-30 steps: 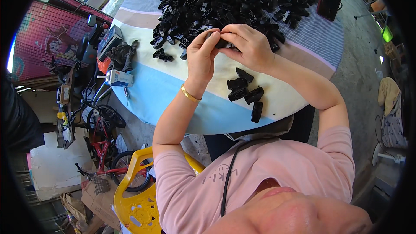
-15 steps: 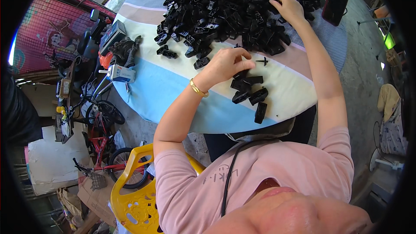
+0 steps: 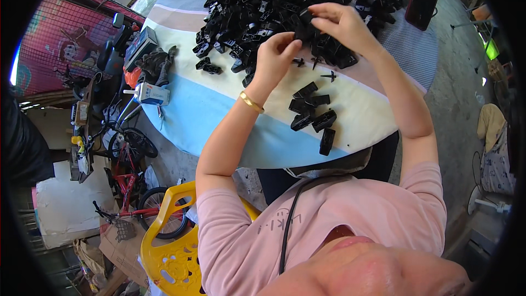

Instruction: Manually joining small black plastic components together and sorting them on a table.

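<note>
A big heap of black plastic parts (image 3: 252, 0) covers the far side of the cloth-covered table (image 3: 219, 109). At the heap's near edge my right hand (image 3: 348, 28) grips a small black plastic part (image 3: 306, 16) between thumb and fingers. Just left of it, my left hand (image 3: 275, 57) has its thumb and forefinger drawn together; whatever lies between them is too small or dark to make out. Small black cross-shaped pieces (image 3: 329, 76) lie on the cloth below my hands. Nearer me sits a loose group of several black block-like parts (image 3: 310, 104).
A dark phone (image 3: 422, 4) stands upright at the table's right edge. Along the left edge are a blue-and-white carton (image 3: 152, 94), another box (image 3: 141, 46) and a dark crumpled cloth (image 3: 156, 66). A yellow plastic chair (image 3: 170, 241) and a red bicycle (image 3: 127, 186) are to the left.
My right hand has come left and nearer from the heap's right side, now with a black part. My left hand has moved up and slightly left, away from the small group.
</note>
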The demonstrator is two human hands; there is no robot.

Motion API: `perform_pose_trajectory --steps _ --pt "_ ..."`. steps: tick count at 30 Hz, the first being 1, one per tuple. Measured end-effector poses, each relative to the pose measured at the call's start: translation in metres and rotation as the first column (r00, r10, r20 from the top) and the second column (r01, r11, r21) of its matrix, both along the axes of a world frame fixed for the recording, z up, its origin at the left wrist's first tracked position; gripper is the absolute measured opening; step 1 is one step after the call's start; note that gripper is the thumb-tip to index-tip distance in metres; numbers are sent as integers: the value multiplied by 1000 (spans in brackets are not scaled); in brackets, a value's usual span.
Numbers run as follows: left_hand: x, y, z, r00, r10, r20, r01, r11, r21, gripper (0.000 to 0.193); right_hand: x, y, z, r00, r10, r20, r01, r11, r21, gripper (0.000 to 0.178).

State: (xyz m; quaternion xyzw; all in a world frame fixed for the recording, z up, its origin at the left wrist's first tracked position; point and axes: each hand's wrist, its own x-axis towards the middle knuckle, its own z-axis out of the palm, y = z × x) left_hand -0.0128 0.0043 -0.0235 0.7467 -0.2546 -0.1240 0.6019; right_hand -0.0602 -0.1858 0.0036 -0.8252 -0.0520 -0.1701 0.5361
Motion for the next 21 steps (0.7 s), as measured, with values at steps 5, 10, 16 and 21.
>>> perform_pose_trajectory --steps 5,10,16,21 --pt "1 15 -3 797 -403 -450 57 792 -608 28 -9 25 -1 996 67 55 -71 995 64 31" --pt "-4 16 1 895 -270 -355 50 851 -522 27 -20 43 3 998 13 61 -12 1000 -25 29" --pt "-10 15 9 910 -247 -332 37 848 -528 26 -20 42 -1 994 22 106 -33 994 107 28" --pt "-13 17 8 951 -215 -221 93 883 -460 24 -24 46 -2 979 20 204 -27 999 36 28"
